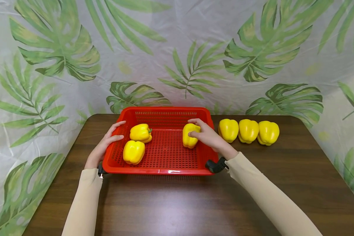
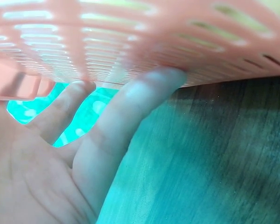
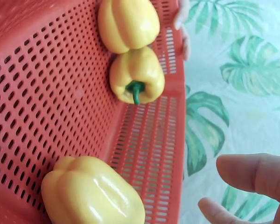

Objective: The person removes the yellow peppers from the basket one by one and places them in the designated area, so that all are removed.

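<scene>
Brown bench [image 1: 171,203] is carrying red basket [image 1: 160,171], the clock's centre. Near pepper [image 1: 134,152], yellow, is lying inside at eight o'clock. Left hand [image 1: 106,141], grip spread, is touching basket wall at nine. Right hand [image 1: 207,136], grip spread, is hovering over right pepper [image 1: 189,141], inside at three. Far pepper [image 1: 140,133] is lying at ten. Outer three peppers [image 1: 248,131] are lining up at three.

The head view faces forward and down onto the red, slotted, rectangular plastic basket [image 1: 165,150]. The left wrist view looks closely at its outer wall [image 2: 147,42]; the right wrist view, turned sideways, looks inside, sharing three lobed yellow bell peppers [image 3: 93,193] with the head view.
</scene>
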The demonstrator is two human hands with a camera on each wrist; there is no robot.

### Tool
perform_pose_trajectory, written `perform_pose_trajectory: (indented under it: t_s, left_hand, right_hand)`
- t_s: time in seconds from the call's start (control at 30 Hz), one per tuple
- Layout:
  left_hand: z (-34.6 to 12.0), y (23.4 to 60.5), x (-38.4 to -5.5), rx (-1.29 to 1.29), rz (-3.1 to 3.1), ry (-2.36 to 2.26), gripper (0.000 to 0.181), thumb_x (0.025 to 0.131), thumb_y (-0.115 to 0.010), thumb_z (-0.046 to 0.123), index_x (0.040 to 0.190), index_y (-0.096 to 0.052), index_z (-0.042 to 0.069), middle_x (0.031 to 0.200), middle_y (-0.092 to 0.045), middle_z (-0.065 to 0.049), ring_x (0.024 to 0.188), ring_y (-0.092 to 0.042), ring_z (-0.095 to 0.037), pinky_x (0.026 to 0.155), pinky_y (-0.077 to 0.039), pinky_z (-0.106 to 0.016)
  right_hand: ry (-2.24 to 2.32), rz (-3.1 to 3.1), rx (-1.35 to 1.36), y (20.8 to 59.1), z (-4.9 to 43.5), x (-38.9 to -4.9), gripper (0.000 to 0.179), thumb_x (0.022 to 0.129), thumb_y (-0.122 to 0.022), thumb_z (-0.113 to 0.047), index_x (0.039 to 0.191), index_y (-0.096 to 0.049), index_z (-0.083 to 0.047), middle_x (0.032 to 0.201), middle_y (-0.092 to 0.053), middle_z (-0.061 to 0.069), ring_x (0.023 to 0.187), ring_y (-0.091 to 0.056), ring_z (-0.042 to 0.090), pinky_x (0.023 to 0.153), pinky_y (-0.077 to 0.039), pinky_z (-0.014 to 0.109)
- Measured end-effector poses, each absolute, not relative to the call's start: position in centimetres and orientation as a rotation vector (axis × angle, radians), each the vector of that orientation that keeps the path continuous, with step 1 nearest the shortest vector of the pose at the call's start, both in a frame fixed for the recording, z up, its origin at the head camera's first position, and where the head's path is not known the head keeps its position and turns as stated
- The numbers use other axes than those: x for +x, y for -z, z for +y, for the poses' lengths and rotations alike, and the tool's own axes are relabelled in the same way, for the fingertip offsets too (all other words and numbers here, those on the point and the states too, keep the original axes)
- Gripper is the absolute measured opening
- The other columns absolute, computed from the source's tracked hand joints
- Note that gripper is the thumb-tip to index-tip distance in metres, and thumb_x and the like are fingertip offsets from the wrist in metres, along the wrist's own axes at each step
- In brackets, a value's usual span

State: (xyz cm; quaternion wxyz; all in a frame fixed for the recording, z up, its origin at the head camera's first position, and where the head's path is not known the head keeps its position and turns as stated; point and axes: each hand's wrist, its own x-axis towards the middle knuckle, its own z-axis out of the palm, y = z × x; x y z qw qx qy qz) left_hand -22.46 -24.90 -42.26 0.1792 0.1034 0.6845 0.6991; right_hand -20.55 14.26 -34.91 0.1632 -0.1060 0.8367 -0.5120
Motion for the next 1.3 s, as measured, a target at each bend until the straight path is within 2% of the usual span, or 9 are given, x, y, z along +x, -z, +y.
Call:
perform_pose_trajectory:
  t_s: [0.2, 0.4, 0.67, 1.1, 1.3]
  left_hand:
    - [-24.9, 42.2, -22.5, 0.293, 1.938, -1.972, 0.058, 0.099, -0.040, 0.011, 0.151, -0.017, 0.024, 0.151, -0.016, -0.013, 0.127, -0.033, -0.038, 0.089, -0.049, -0.037]
    - [-24.9, 42.2, -22.5, 0.300, 1.937, -1.976, 0.058, 0.099, -0.039, 0.011, 0.151, -0.017, 0.023, 0.151, -0.017, -0.013, 0.126, -0.034, -0.038, 0.089, -0.049, -0.038]
    - [-24.9, 42.2, -22.4, 0.294, 1.950, -1.967, 0.059, 0.099, -0.040, 0.012, 0.151, -0.017, 0.024, 0.150, -0.017, -0.013, 0.127, -0.033, -0.039, 0.089, -0.049, -0.037]
    - [-25.0, 42.3, -22.4, 0.295, 1.945, -1.972, 0.058, 0.099, -0.040, 0.011, 0.151, -0.018, 0.024, 0.151, -0.016, -0.013, 0.128, -0.032, -0.038, 0.089, -0.049, -0.037]
    - [-25.0, 42.3, -22.5, 0.302, 1.941, -1.975, 0.058, 0.099, -0.040, 0.011, 0.151, -0.017, 0.024, 0.151, -0.016, -0.013, 0.127, -0.032, -0.038, 0.089, -0.049, -0.037]
  right_hand:
    - [1.413, 2.391, -0.301, 35.1, 13.9, -20.7, 0.056, 0.095, -0.055, -0.014, 0.145, -0.031, -0.006, 0.149, -0.028, 0.020, 0.130, -0.034, 0.035, 0.104, -0.031, 0.052]
    - [1.378, 2.386, -0.299, 35.1, 13.7, -21.2, 0.057, 0.095, -0.054, -0.013, 0.146, -0.030, -0.005, 0.151, -0.026, 0.020, 0.135, -0.028, 0.035, 0.106, -0.029, 0.054]
    - [1.243, 2.443, -0.270, 35.6, 13.3, -21.8, 0.061, 0.095, -0.055, -0.016, 0.149, -0.027, -0.004, 0.153, -0.013, 0.024, 0.138, -0.015, 0.038, 0.106, -0.024, 0.056]
    - [1.240, 2.416, -0.187, 36.2, 13.0, -22.9, 0.061, 0.094, -0.054, -0.014, 0.149, -0.027, -0.004, 0.152, -0.008, 0.025, 0.137, -0.014, 0.040, 0.105, -0.027, 0.054]
    - [1.241, 2.376, -0.185, 36.4, 12.8, -23.2, 0.067, 0.092, -0.054, -0.012, 0.150, -0.023, -0.003, 0.152, -0.019, 0.023, 0.135, -0.024, 0.037, 0.105, -0.029, 0.051]
